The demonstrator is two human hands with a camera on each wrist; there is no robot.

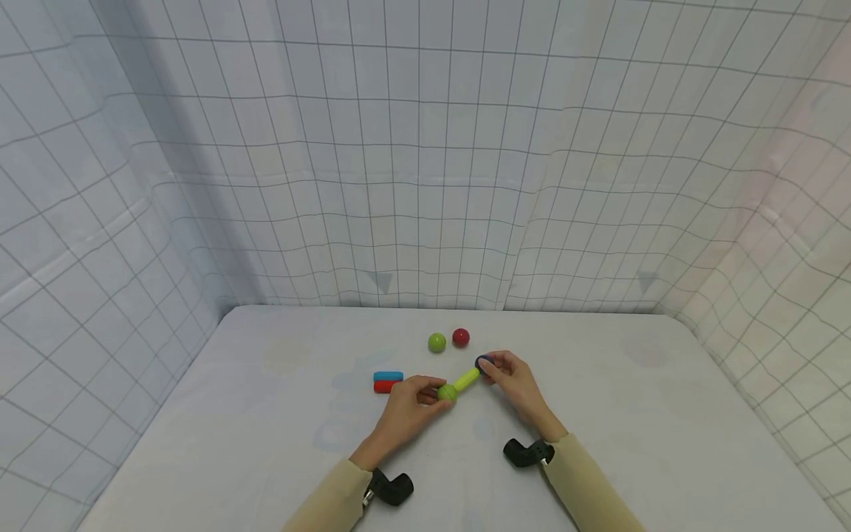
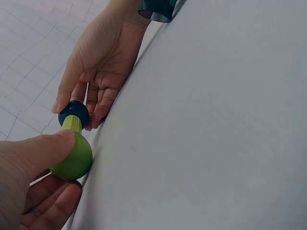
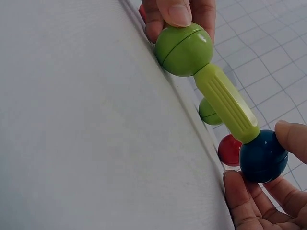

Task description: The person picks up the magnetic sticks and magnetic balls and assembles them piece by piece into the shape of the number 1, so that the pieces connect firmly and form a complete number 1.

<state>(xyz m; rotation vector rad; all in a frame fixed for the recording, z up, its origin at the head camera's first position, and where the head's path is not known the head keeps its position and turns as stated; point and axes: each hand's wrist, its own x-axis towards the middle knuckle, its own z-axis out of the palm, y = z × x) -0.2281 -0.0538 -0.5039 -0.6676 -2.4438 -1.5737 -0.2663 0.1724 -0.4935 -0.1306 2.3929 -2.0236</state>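
Note:
My left hand (image 1: 414,405) pinches a green ball (image 3: 184,50) between thumb and fingers. The fingers of my right hand (image 1: 515,384) hold a dark blue ball (image 3: 264,156) the same way. Between the two balls runs a ribbed yellow-green rod (image 3: 227,102), one end against each ball, so the three form a dumbbell shape. In the head view it slants up toward the right, over the white table. The left wrist view shows the blue ball (image 2: 74,114) beyond the green one, at the right hand's fingertips.
Another green ball (image 1: 436,342) and a red ball (image 1: 461,338) lie farther back on the white table (image 1: 598,391). Left of my left hand, a blue rod (image 1: 388,376) lies alongside a red rod (image 1: 385,386). A gridded white curtain (image 1: 425,162) surrounds the back and sides.

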